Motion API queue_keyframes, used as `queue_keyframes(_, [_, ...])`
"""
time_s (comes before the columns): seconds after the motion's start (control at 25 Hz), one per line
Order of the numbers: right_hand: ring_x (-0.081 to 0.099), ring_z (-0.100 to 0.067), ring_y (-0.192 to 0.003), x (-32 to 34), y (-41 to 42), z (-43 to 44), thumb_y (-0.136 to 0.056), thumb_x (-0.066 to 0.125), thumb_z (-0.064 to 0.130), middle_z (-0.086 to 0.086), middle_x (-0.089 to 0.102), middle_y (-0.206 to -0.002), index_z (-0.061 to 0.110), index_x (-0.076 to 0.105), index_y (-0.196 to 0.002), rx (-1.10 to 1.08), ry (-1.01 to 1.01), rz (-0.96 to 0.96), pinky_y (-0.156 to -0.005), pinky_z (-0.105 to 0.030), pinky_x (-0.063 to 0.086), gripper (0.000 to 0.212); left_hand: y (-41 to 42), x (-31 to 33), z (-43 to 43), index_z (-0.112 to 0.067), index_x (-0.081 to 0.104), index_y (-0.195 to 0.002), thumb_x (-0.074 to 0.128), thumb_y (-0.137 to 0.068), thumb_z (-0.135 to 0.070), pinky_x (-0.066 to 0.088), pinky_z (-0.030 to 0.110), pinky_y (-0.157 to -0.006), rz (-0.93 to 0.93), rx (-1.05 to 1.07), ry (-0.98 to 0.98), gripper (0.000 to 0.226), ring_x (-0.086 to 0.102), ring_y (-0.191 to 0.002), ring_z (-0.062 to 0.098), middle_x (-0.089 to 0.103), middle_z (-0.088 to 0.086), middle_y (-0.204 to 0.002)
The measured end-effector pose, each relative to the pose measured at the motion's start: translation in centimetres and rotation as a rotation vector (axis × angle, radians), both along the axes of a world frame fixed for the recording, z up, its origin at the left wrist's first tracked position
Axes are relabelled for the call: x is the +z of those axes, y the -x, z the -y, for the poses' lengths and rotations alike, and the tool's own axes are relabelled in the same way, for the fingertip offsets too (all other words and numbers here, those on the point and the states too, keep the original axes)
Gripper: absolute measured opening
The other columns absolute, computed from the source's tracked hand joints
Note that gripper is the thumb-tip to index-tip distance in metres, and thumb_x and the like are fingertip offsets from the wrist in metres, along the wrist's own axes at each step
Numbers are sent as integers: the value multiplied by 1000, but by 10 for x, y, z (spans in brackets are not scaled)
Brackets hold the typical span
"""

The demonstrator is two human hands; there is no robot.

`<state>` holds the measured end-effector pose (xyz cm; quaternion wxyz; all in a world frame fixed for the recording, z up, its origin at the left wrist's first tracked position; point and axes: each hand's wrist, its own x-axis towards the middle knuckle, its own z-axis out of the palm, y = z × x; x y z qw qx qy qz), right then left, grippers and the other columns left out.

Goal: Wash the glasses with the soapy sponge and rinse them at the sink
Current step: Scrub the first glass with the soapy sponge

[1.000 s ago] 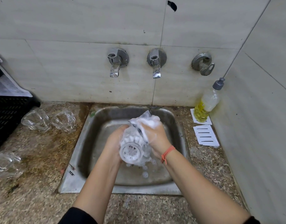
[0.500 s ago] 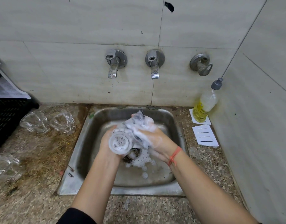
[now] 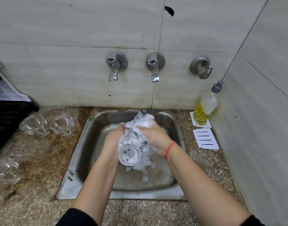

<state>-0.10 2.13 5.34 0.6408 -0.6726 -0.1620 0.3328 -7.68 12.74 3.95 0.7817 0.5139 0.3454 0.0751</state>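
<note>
Glass [image 3: 129, 154], lathered white, is tilted over the middle of the sink [image 3: 71, 185], its ribbed base facing us. Left hand [image 3: 113, 141] wraps its side; right hand [image 3: 153, 136] clutches the sponge [image 3: 140, 123] against it. Foam hides the sponge's shape and the rim.

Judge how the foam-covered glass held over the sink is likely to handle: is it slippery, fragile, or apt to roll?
Probably slippery: suds coat the glass where the left hand grips it and the right hand presses the sponge on it. Likely fragile: it looks like clear glass above a steel sink. Its round body might roll if laid down.
</note>
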Motion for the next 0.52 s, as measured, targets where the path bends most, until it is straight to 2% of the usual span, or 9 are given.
queue_keyframes(0.08, [34,-10,-45,13,6,12,-86,53,-3,-6,38,-55,11,41,-72,188,3,-47,-44,-26,22,24,2,-3,-2,-12,61,-93,47,-99,-32,56,24,-53,-29,47,27,25,68,-56,10,71,-2,-65])
queue_keyframes(0.16, [34,-6,-41,25,9,24,-85,49,-7,5,46,-46,8,42,-69,362,75,99,-44,-24,22,23,0,-3,-3,-3,61,-93,50,-98,-31,56,29,-54,-87,141,142,31,67,-54,21,69,6,-61])
queue_keyframes(0.24, [37,-5,-39,24,15,26,-86,46,-7,7,46,-44,3,46,-72,350,94,222,-43,-21,28,17,-3,1,-3,-1,61,-86,52,-98,-29,52,32,-59,-101,283,193,32,64,-50,22,65,6,-52])
queue_keyframes(0.28, [36,-7,-39,21,19,25,-86,44,-7,0,44,-47,3,46,-75,285,63,204,-42,-22,27,15,-5,4,-2,3,61,-88,52,-98,-27,48,30,-57,-94,338,200,33,61,-43,18,61,3,-46])
queue_keyframes(0.36, [35,-9,-38,6,22,16,-85,42,-8,-6,40,-61,6,45,-79,64,-26,20,-40,-23,25,15,-5,8,3,12,56,-99,52,-98,-26,43,26,-54,-82,403,203,38,55,-34,10,54,-4,-38])
queue_keyframes(0.44, [36,-8,-44,-14,18,10,-82,37,-10,-7,40,-64,2,47,-84,-149,-97,-186,-51,-26,29,16,-5,7,8,-5,59,-88,54,-97,-28,47,26,-56,-57,464,174,25,60,-42,11,59,-3,-46])
queue_keyframes(0.48, [42,-11,-51,-23,15,7,-82,35,-11,-8,47,-64,-5,53,-92,-202,-136,-300,-59,-30,34,22,-5,8,10,-12,57,-84,55,-97,-28,50,28,-59,-48,498,186,21,63,-50,14,63,-1,-55])
queue_keyframes(0.52, [51,-20,-65,-29,8,3,-82,34,-11,-12,57,-73,-12,56,-105,-238,-178,-421,-69,-34,40,32,-5,7,10,-15,57,-82,54,-97,-28,52,30,-64,-56,526,201,20,65,-58,18,65,2,-63])
